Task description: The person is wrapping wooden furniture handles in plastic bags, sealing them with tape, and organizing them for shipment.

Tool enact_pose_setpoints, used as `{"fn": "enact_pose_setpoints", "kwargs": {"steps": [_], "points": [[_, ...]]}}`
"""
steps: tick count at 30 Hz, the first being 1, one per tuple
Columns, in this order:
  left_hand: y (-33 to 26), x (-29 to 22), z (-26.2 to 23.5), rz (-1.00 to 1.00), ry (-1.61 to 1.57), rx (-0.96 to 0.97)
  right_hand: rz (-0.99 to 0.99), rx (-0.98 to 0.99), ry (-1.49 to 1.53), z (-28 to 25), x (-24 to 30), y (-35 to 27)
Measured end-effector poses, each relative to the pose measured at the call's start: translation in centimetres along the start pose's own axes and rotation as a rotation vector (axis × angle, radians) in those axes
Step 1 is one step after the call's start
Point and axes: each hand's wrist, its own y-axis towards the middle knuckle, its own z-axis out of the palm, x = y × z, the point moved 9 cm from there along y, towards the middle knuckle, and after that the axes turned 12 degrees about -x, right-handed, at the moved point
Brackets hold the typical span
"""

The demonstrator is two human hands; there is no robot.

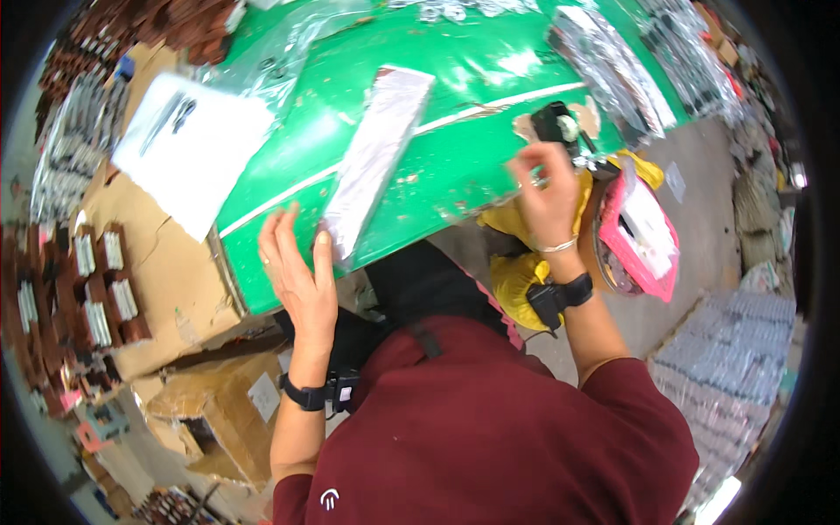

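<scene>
A long clear plastic packet (378, 153) with silvery contents lies on the green table (472, 79), its near end hanging over the front edge. My left hand (297, 271) holds that near end, thumb on the packet and fingers spread. My right hand (547, 188) is raised at the table's right edge, fingers curled around a small shiny piece next to a black tool (556, 122). Both wrists wear black bands.
White sheets (188, 149) lie on cardboard boxes (166, 262) at the left, beside brown trays of small parts (87, 289). More clear packets (612, 61) lie at the table's right. A pink basket (643, 236) and yellow bag (516, 271) sit on the floor.
</scene>
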Motion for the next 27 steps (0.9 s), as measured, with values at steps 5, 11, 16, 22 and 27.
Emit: {"fn": "enact_pose_setpoints", "kwargs": {"steps": [5,11,16,22,27], "points": [[2.9,-7.3,7.1,0.339,0.292,0.138,0.020,-0.025,-0.164,-6.0,-8.7,3.8],[2.9,-4.2,12.5,0.254,0.356,0.267,-0.021,0.054,-0.249,-5.8,-9.4,4.9],[2.9,-4.5,12.7,0.316,0.444,0.238,0.071,0.055,-0.273,-5.3,-10.7,5.4],[2.8,-4.5,12.8,0.340,0.452,0.225,0.301,-0.010,-0.075,-6.7,-11.6,5.4],[3.0,-4.2,12.4,0.319,0.430,0.240,0.593,0.021,0.308,-9.2,-12.2,0.6]]}}
